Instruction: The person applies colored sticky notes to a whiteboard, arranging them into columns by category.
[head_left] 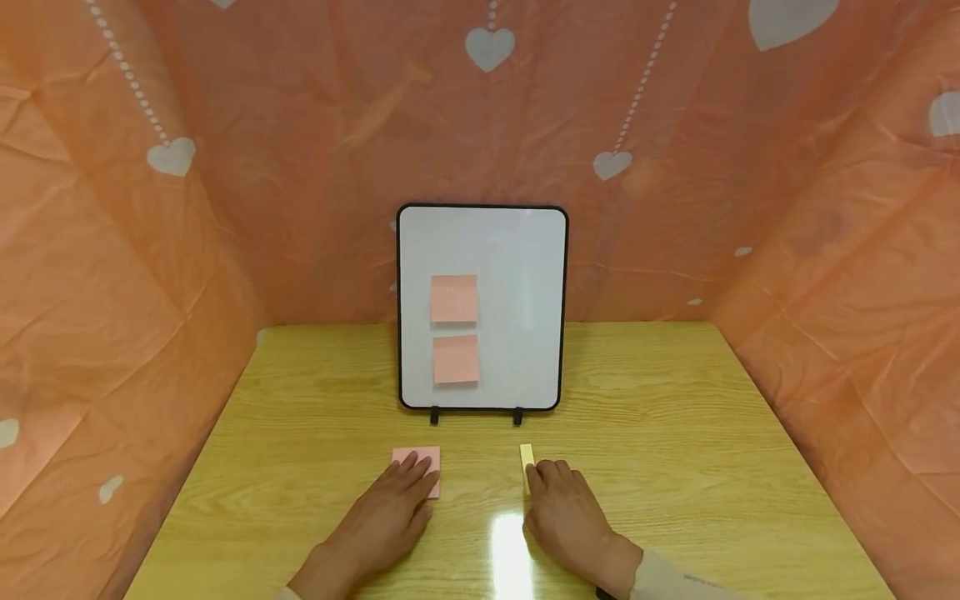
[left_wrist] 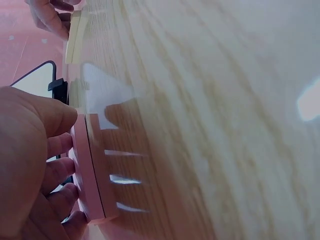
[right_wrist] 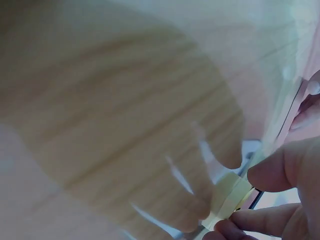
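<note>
A pad of pink sticky notes [head_left: 400, 455] lies on the table, with my left hand [head_left: 382, 518] over it. The left fingers rest along its top, and in the left wrist view the thumb reaches the edge of the pink pad [left_wrist: 89, 175]. To the right lies a narrow pad of yellow sticky notes [head_left: 527, 454]. My right hand [head_left: 566, 512] grips this pad with curled fingers. The right wrist view has the thumb [right_wrist: 272, 172] on one side of the yellow pad [right_wrist: 227, 197] and the fingers on the other. Part of each pad is hidden under a hand.
Behind the hands, a white board [head_left: 517, 308] with a black frame stands upright on small black feet. Two pink notes, an upper note [head_left: 454, 298] and a lower note [head_left: 456, 359], are stuck on its left half. Orange cloth [head_left: 330, 167] with hearts surrounds the wooden table [head_left: 660, 400].
</note>
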